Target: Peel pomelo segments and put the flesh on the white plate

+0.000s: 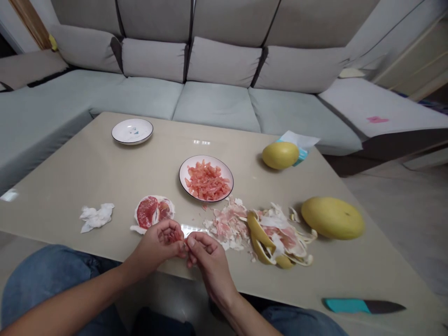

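My left hand (161,245) is curled around a piece of red pomelo flesh (175,235) near the table's front edge. Fingertips of my right hand (206,256) pinch at the same piece, close against the left fingers; what exactly they grip is too small to make out. Just behind my left hand lies an opened part of the red pomelo (147,212) with white pith around it. Farther back, a white plate with a dark rim (224,169) holds a heap of peeled pomelo flesh (206,182).
Membrane scraps (229,224) and yellow peels (261,233) lie right of my hands. Two whole pomelos (332,218) (280,155) stand on the right, one by a tissue pack (301,156). A teal-handled knife (350,305), crumpled tissue (97,217) and second plate (122,133) are on the table (157,163).
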The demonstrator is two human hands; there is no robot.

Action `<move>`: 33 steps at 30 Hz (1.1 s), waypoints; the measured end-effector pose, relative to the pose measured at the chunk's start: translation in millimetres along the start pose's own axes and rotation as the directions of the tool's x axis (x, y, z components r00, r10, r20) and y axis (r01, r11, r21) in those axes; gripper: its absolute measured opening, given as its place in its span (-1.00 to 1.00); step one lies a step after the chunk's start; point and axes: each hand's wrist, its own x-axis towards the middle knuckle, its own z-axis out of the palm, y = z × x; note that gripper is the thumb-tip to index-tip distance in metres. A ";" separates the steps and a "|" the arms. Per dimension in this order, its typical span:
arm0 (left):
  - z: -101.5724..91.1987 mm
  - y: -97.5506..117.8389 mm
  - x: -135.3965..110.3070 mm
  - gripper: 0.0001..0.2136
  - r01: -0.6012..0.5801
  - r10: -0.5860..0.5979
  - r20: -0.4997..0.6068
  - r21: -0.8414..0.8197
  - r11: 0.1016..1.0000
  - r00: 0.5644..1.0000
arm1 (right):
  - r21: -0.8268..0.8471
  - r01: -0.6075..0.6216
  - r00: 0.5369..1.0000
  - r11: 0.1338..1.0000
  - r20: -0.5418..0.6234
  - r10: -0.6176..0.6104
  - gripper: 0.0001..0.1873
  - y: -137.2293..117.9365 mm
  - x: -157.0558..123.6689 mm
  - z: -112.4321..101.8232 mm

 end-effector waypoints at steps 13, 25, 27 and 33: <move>-13.5 15.7 1.3 -0.81 0.066 -0.067 0.042 0.040 0.997 0.997 | 0.266 -0.180 0.984 0.947 0.032 0.178 -0.70 -37.1 16.5 -19.9; -2.3 2.9 2.6 -0.79 0.004 -0.012 0.046 0.162 0.987 0.999 | 0.063 -0.082 0.996 0.995 -0.023 0.084 -0.67 -21.2 10.5 -10.5; 0.1 0.6 3.2 -0.77 -0.002 -0.004 0.032 0.190 0.982 0.999 | 0.014 -0.044 0.998 0.999 -0.050 0.044 -0.68 -17.3 8.1 -8.5; 2.7 -0.6 3.9 -0.78 0.010 0.004 -0.050 0.274 0.962 0.999 | -0.087 0.031 0.994 0.996 -0.100 -0.040 -0.71 -11.5 3.3 -5.6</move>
